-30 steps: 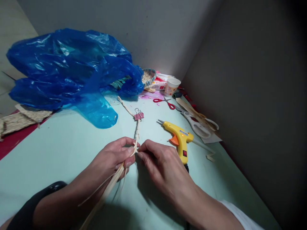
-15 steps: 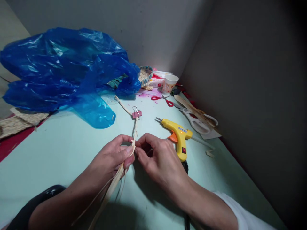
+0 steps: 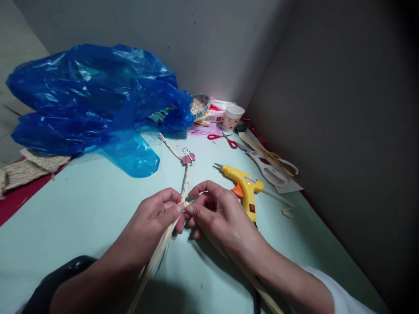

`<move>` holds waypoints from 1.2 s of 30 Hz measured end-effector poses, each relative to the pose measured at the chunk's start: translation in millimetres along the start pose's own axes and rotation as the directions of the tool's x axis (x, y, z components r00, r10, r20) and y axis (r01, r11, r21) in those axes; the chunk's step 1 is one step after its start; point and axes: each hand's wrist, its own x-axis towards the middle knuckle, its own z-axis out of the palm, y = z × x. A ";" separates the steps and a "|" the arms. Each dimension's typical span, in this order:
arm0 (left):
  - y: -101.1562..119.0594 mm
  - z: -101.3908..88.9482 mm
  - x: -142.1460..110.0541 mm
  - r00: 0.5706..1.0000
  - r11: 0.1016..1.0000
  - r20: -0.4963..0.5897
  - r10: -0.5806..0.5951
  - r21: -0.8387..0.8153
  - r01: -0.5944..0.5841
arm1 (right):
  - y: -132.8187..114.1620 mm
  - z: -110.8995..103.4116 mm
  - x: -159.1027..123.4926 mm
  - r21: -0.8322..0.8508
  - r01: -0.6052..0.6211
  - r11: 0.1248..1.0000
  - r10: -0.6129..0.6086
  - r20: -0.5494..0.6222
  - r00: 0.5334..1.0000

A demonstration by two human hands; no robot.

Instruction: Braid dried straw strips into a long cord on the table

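A thin braid of pale straw-like fibre runs up the middle of the table, with a pink binder clip gripping it partway along. My left hand pinches the lower end of the braid between thumb and fingers. Loose pale strands trail from under that hand toward me. Close against it, my right hand pinches a strand at the braid's working end, thumb and fingers bent. Another length of strand emerges below the right wrist toward the bottom edge. The exact crossing of strands is partly hidden by the fingertips.
Right of my hands lies a yellow glue gun. Beyond it are red-handled scissors and white-handled shears. A paper cup and woven basket stand behind. A big blue plastic bag fills the back left, near woven pieces.
A strand now passes to the right beneath my right hand, where before the strands trailed only lower left. My right thumb has come over the braid's end. The view has shifted slightly.
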 end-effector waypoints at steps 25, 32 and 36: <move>10.9 -0.7 -7.4 0.992 0.943 -0.064 0.105 0.325 -0.079 | -11.8 -2.7 -1.8 -0.212 0.035 0.977 0.001 0.168 0.986; 12.2 1.8 -9.5 0.942 0.750 -0.148 0.301 0.647 -0.138 | -8.4 -0.9 -2.2 -0.207 0.075 0.976 -0.052 0.114 0.992; 9.9 7.1 -13.0 0.929 0.631 -0.101 0.357 0.759 -0.161 | -7.9 2.6 -0.6 -0.230 0.067 0.971 -0.049 0.081 0.996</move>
